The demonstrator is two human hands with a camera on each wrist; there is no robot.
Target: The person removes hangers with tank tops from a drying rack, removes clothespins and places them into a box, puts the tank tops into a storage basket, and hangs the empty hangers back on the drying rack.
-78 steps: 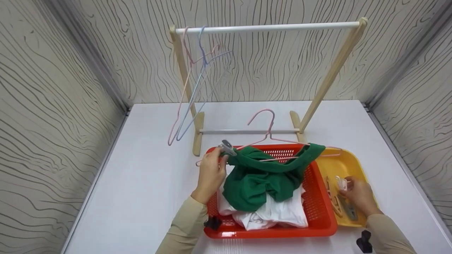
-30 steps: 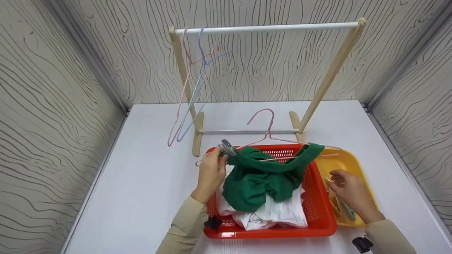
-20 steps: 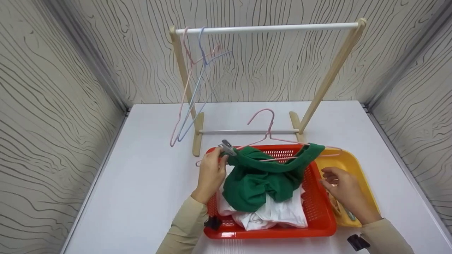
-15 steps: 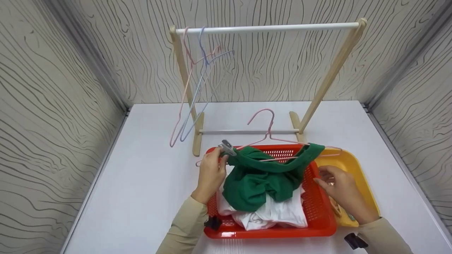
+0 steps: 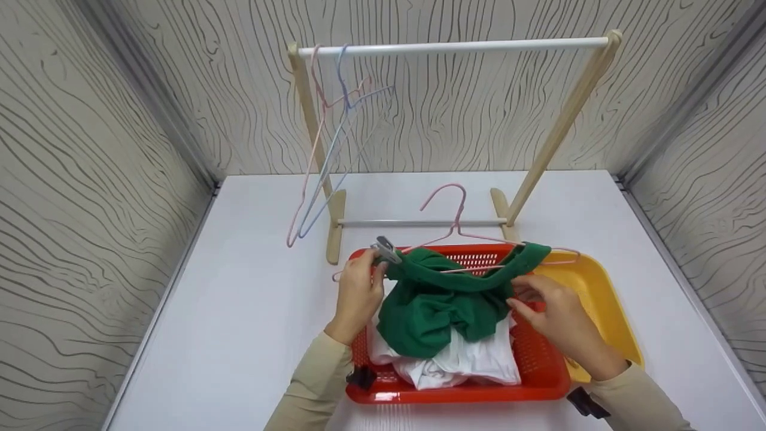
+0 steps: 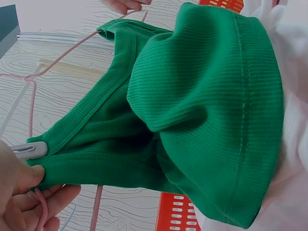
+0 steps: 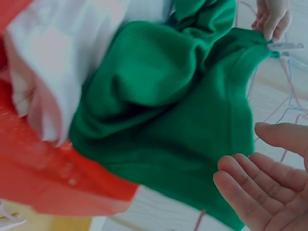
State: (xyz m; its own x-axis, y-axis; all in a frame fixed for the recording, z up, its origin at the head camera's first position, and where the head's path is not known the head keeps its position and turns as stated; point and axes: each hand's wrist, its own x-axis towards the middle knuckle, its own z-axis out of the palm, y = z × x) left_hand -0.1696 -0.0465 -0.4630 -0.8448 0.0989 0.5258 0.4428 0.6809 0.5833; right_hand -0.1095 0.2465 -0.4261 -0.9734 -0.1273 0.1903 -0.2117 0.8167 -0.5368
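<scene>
A green ribbed garment hangs on a pink wire hanger above the red basket. My left hand pinches the garment's left corner together with the hanger; the left wrist view shows the thumb on the cloth. At that corner a grey clothespin is clipped on the edge. My right hand is at the garment's right side, over the basket rim. In the right wrist view its fingers are extended beside the cloth, holding nothing; whether they touch it, I cannot tell.
White clothes lie in the basket beneath the garment. A yellow tray stands to the right, with a pale clothespin in it. Behind, a wooden rack with a white rail carries pink and blue hangers at its left end.
My right hand held a pale clothespin over the yellow tray, let go of it and moved left to the garment without it. The left hand has stayed in place.
</scene>
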